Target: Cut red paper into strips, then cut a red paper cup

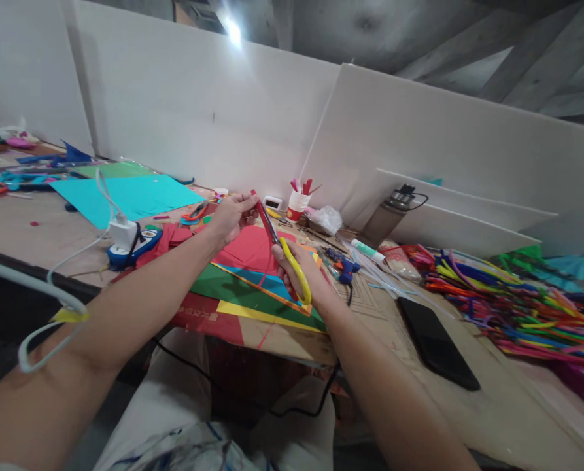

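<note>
My right hand (292, 265) is closed round the yellow handles of a pair of scissors (295, 269), whose blades point up and to the left. Between the thumb and fingers of my left hand (235, 216) is pinched a narrow red strip (258, 201), which looks like paper or felt. The blades lie along this strip, and I cannot tell whether they are cutting it. Below both hands a red sheet (245, 252) rests on a stack with blue, orange, green (233, 288) and yellow sheets.
At right lie a black phone (436, 343), a blue glue gun (345, 267) and many coloured pipe cleaners (522, 314). Behind stand a paper cup (298, 204) and a bottle (384, 216). At left are a turquoise sheet (129, 196) and a blue power strip (135, 247) with a cable.
</note>
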